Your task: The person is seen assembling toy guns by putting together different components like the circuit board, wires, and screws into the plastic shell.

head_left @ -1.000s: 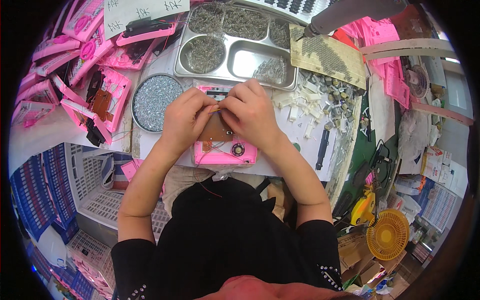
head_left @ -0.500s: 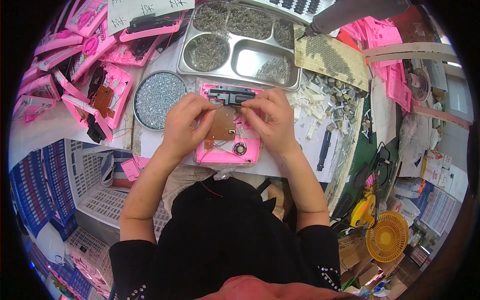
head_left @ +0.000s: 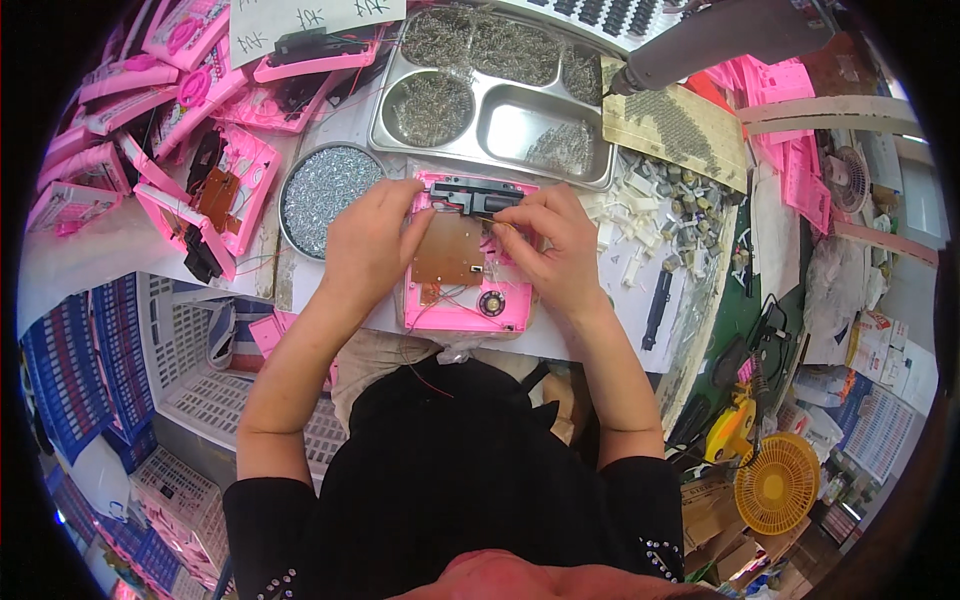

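A pink plastic case [head_left: 465, 318] lies open in front of me. In it sit a brown circuit board [head_left: 447, 255], a small round black speaker [head_left: 491, 303] and a long black mechanism [head_left: 465, 192] along the far edge. My left hand [head_left: 370, 240] grips the case's left side near the far corner, thumb and index finger spaced along the edge. With thumb and index finger pinched, my right hand [head_left: 560, 245] holds what looks like a thin wire [head_left: 484, 217] just below the black mechanism. Its fingertips hide the wire's end. Thin wires also cross the case near the speaker.
Beyond the case stands a metal compartment tray [head_left: 500, 98] of small springs. A round dish [head_left: 328, 190] of screws is at left, beside stacked pink cases [head_left: 195, 80]. White plastic parts [head_left: 640, 210] lie at right, under a dark powered tool [head_left: 720, 45].
My left hand has moved from a pinch beside the black mechanism to the case's left edge, its fingers wider apart. My right hand stays pinched by the mechanism. The whole view has shifted slightly.
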A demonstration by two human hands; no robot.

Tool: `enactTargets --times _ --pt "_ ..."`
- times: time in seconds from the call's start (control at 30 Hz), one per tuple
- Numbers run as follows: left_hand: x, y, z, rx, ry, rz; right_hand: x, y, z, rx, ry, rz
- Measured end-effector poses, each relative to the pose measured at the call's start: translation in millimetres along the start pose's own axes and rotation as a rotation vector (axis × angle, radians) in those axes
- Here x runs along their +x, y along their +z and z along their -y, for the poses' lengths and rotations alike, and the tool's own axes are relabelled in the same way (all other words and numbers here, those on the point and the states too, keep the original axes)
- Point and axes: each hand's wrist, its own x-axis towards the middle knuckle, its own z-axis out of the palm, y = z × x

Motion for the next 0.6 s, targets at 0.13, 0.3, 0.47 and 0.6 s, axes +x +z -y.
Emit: enactTargets --times 0.13,0.3,0.47,0.6 --pt "-7 -6 -7 0.015 0.117 0.062 0 3 -1 0.053 0.018 -0.030" --pt "-6 -10 -12 0.099 0.157 0.117 -5 -3 -9 0.200 0.083 -0.017" --pt "12 -19 -56 0.057 0.236 -0.089 -10 -4 -16 0.337 0.121 -0.017" --pt "14 6 -69 -0.399 0.121 0.086 -13 -3 -18 0.449 0.145 -0.080"
